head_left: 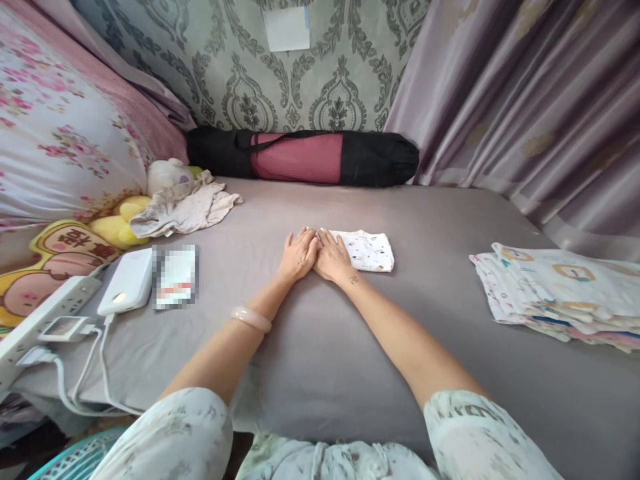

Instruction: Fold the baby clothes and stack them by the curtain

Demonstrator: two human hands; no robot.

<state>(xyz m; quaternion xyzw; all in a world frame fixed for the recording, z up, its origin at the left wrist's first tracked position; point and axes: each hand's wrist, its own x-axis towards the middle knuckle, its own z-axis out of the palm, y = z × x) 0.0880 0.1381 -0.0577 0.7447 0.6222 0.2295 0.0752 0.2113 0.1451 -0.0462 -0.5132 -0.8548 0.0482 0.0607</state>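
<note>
A small folded white cloth (371, 252) with a scattered print lies flat on the grey bed sheet, in the middle of the view. My right hand (332, 257) rests palm down on its left part, fingers stretched out and pointing away from me. Close beside it, my left hand (299, 255) lies flat with fingers extended, its thumb side touching my right hand at the cloth's left end. Whether cloth runs under my left palm is hidden. A pale bangle sits on my left forearm.
To the right is a stack of folded printed cloths (560, 287). A crumpled cloth (193, 207) lies by plush toys at the left, near a white power bank (127, 280), a power strip (47, 317) and cables. A black and pink rolled bag (297, 157) lies along the wall.
</note>
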